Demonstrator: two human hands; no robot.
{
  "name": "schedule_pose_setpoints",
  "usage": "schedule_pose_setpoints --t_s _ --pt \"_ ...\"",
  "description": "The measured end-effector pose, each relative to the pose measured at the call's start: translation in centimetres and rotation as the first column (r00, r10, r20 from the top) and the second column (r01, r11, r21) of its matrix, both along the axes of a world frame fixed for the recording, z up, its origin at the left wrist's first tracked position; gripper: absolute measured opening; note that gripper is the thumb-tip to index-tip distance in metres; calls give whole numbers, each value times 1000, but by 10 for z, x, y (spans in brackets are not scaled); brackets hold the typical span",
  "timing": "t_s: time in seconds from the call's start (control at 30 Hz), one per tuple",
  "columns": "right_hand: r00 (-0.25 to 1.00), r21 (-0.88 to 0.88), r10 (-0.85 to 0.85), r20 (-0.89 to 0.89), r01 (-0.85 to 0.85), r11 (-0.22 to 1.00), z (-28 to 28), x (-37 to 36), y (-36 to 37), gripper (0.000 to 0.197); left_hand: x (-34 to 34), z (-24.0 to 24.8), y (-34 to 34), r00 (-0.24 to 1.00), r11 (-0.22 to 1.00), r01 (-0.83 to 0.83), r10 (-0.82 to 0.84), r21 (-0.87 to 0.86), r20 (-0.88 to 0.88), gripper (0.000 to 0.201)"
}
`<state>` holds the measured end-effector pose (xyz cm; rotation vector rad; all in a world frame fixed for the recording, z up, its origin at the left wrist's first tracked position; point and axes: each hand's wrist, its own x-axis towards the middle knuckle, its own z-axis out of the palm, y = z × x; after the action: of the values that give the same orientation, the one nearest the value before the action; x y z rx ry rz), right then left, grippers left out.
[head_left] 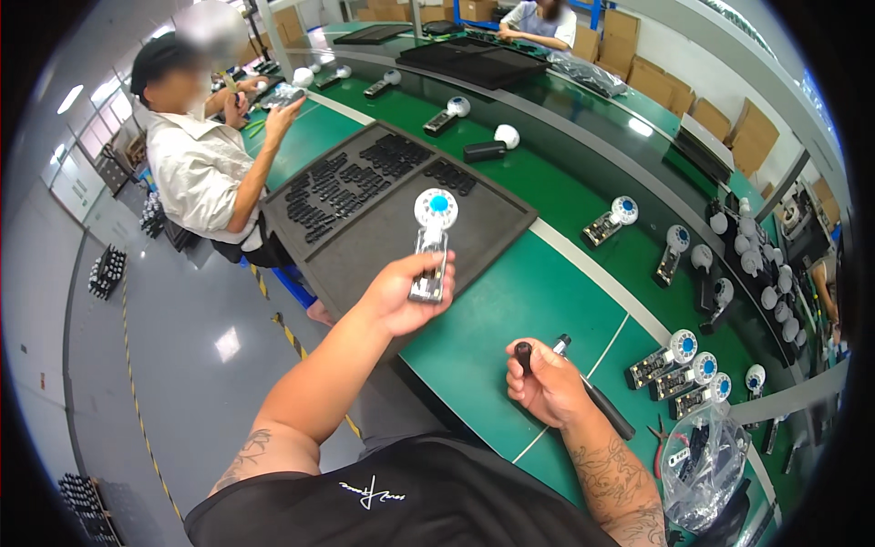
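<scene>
My left hand [412, 296] is closed round the lower body of a small handheld device [436, 228], held upright above the dark tray. Its round white head has a blue centre, and its body bares a circuit board. Lower right, my right hand [550, 383] is curled above the green table round a small black round-ended piece [522, 353], most of it hidden in the fingers. Behind the right hand and wrist lies a black pen-shaped tool [609, 410] with a metallic end.
A dark tray [365, 251] carries rows of small black parts. Three similar devices [688, 374] stand right of my right hand, near red-handled pliers [658, 447] and a clear plastic bag [706, 465]. More devices ride the green conveyor [547, 182]. A co-worker [200, 155] sits at left.
</scene>
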<state>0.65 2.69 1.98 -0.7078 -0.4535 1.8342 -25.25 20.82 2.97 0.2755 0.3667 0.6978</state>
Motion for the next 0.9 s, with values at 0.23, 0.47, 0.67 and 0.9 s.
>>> schedule_pose_setpoints --t_s 0.23,0.47,0.67,0.9 --pt "999 77 16 37 -19 997 14 12 -22 36 41 -27 -14 972 969 -194 211 -154 103 28" --pt "903 317 -296 310 195 928 9 32 -21 39 63 24 -93 975 947 97 -29 306 -221 58" --pt "792 407 -335 511 120 905 46 13 -17 47 78 20 -116 936 762 189 52 619 -349 75" --pt "661 355 -384 645 187 916 41 2 -22 38 102 11 -132 821 572 271 282 774 -496 71"
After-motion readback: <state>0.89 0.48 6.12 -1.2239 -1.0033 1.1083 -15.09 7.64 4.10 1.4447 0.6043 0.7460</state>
